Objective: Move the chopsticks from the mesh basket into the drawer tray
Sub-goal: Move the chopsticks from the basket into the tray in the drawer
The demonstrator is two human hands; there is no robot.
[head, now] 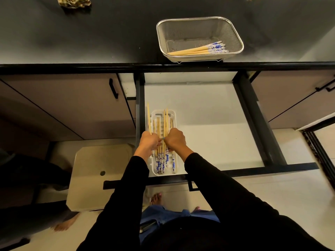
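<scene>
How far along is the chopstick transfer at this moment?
Partly done. Several chopsticks already lie in the white drawer tray. In hand: the left hand and the right hand each grip chopsticks over the tray, tips pointing away from the person. Left: a small bunch of chopsticks remains in the mesh basket on the counter, so at least one more trip looks needed.

Both hands over tray [154, 170] at front left of open drawer [208, 113]. Left hand [149, 142] grips chopstick [149, 119], tip pointing toward counter, outside tray's left rim. Right hand [175, 140] grips chopsticks [165, 122] over tray. More chopsticks [160, 161] lie in tray, blue-patterned ends toward person. Basket [199, 38] on black counter [90, 33] above drawer, few chopsticks [197, 49] inside along near wall. Crumpled cloth [74, 2] far left on counter.
</scene>
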